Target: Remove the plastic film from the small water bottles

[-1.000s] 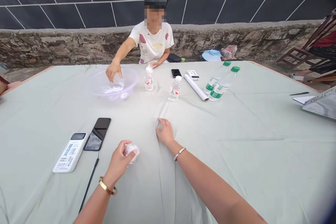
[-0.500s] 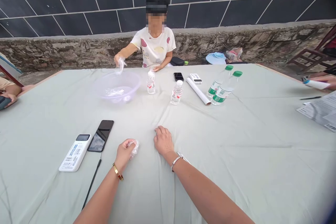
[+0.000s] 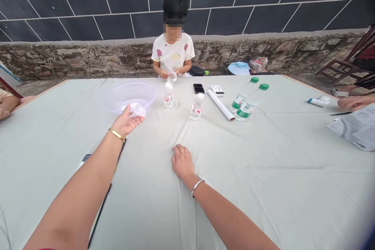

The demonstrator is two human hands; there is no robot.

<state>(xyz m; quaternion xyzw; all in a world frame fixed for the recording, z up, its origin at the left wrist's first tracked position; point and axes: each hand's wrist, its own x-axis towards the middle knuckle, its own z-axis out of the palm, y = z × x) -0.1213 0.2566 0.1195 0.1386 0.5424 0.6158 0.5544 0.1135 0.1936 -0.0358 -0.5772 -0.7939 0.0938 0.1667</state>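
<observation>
My left hand (image 3: pixel 125 123) reaches out to the near side of a translucent purple basin (image 3: pixel 152 90). Between its thumb and fingers sits a crumpled piece of clear plastic (image 3: pixel 137 110), at the basin's front edge; how firmly it is held is hard to see. My right hand (image 3: pixel 183 161) rests on the cloth with its fingers curled together, and no object shows in it. Beyond the basin's right side stands a small clear bottle (image 3: pixel 168 97), and another small bottle (image 3: pixel 197 107) is farther right. More clear plastic lies in the basin.
Across the table (image 3: pixel 263 187), a person (image 3: pixel 172 52) handles clear plastic with both hands. To the right are a white roll (image 3: pixel 220 105), two green-capped bottles (image 3: pixel 247 105), a phone (image 3: pixel 199 88) and papers (image 3: pixel 356 127). My left forearm mostly covers a white power bank (image 3: pixel 84 160).
My left hand has moved forward and left with the plastic, from the cloth to the basin. The person opposite has drawn their hand from the basin to their other hand. My right hand stays put.
</observation>
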